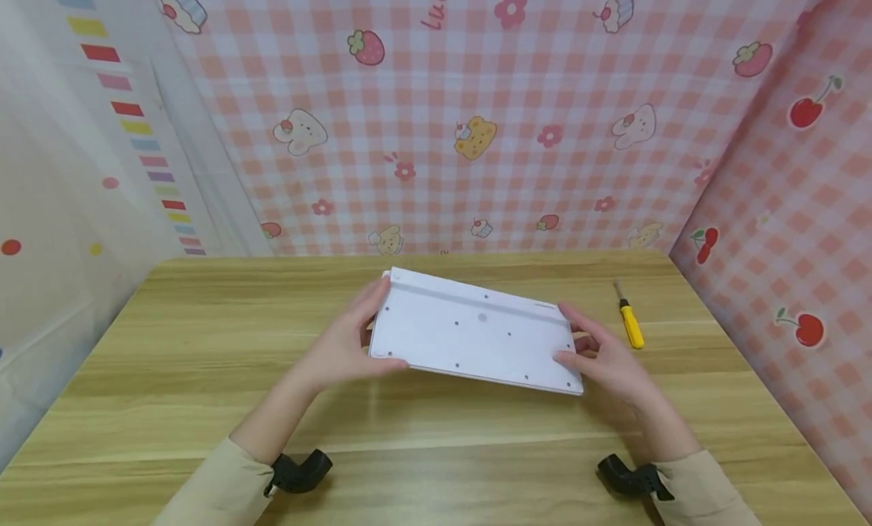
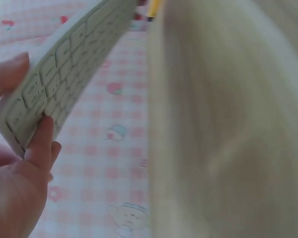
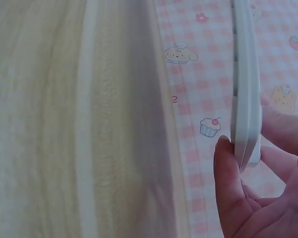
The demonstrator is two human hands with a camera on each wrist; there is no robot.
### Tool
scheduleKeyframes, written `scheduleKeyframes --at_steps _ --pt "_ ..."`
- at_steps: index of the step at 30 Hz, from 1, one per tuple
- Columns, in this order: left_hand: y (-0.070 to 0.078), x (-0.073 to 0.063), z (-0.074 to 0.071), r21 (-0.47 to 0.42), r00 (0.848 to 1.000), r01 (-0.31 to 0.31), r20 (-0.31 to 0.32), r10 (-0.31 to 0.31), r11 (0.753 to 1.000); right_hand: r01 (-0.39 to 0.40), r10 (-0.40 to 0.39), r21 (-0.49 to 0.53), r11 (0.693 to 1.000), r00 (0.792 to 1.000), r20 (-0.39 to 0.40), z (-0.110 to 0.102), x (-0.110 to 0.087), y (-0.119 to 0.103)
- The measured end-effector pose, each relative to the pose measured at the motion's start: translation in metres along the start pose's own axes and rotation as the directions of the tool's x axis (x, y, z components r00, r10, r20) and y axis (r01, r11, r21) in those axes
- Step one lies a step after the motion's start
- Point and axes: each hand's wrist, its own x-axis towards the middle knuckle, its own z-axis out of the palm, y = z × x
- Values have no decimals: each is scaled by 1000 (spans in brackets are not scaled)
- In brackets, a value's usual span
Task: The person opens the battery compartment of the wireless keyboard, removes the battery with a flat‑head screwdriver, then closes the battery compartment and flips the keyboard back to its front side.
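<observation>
A white keyboard [image 1: 477, 333] is held up over the wooden table, its underside with several small screws facing the head camera. My left hand [image 1: 350, 340] grips its left end, thumb on the underside near the lower edge. In the left wrist view the keys of the keyboard [image 2: 64, 64] show, and fingers of the left hand [image 2: 20, 188] press against the key side. My right hand [image 1: 606, 359] pinches the right end; in the right wrist view the keyboard [image 3: 246, 89] appears edge-on between thumb and fingers of the right hand [image 3: 268, 188].
A screwdriver [image 1: 631, 325] with a yellow handle lies on the table [image 1: 204, 344], right of the keyboard. Behind the table hangs a pink checked cloth [image 1: 422, 132] with cartoon prints, and another covers the right side. Black wrist mounts [image 1: 300, 473] sit at both sleeves.
</observation>
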Motion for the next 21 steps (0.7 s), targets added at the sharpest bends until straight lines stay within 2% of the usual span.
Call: scheduleKeyframes --at_steps 4,9,12,18,21 --pt "-12 -14 -2 34 997 72 -4 -72 997 52 -52 -49 997 999 3 2 0 -4" --pt "-26 -31 -5 67 990 144 -16 -144 987 111 -108 -55 992 992 62 11 0 -6" --pt "-31 -39 -7 81 987 162 -21 -161 983 122 -117 -59 991 990 79 16 1 -6" --pt "-38 -50 -11 81 987 159 -16 -158 984 129 -122 -68 989 988 97 22 7 -4" --pt "-39 -54 -14 93 983 184 -10 -184 978 128 -119 -79 989 987 110 24 11 -4"
